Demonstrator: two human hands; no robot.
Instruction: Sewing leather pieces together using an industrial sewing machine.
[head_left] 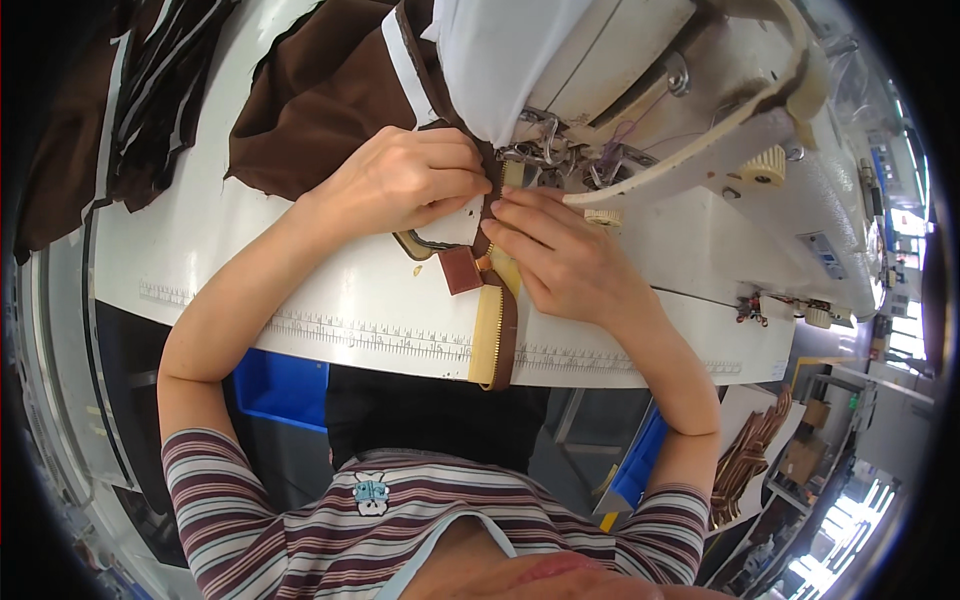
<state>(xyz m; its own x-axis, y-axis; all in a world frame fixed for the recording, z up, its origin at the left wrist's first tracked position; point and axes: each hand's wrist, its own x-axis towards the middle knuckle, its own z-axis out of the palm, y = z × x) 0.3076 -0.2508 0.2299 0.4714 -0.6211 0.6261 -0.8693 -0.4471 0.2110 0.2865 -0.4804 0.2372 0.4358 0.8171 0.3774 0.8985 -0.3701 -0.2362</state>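
A zipper strip [486, 340] with yellow tape, metal teeth and a brown edge runs down the centre of the frame, its upper part between the two hands and its lower end at the table's front edge. Beside its middle lies a reddish-brown square tab [461, 271], and just left of that a curved olive-edged piece [412, 246] partly under the left hand.

The left hand [418, 182], at upper centre, has its fingers curled together, thumb and forefinger pinching the strip's brown edge. The right hand [560, 245], just right of the strip, lays extended fingertips against it; whether its thumb grips from below I cannot tell.

Brown fabric [310, 110] with a white band spreads above the left hand, beside a smooth white piece [500, 60] at top centre. The presser foot area [545, 140] of a sewing machine [720, 245] sits just above the right hand, the machine filling the upper right.

All this rests on a white table [340, 285] with a printed ruler scale [385, 335] near its front. More dark brown cloth [85, 140] with white edging lies at upper left. Below the table, a blue bin [285, 390] shows at lower left; striped brown strips [748, 455] lie bundled at lower right.
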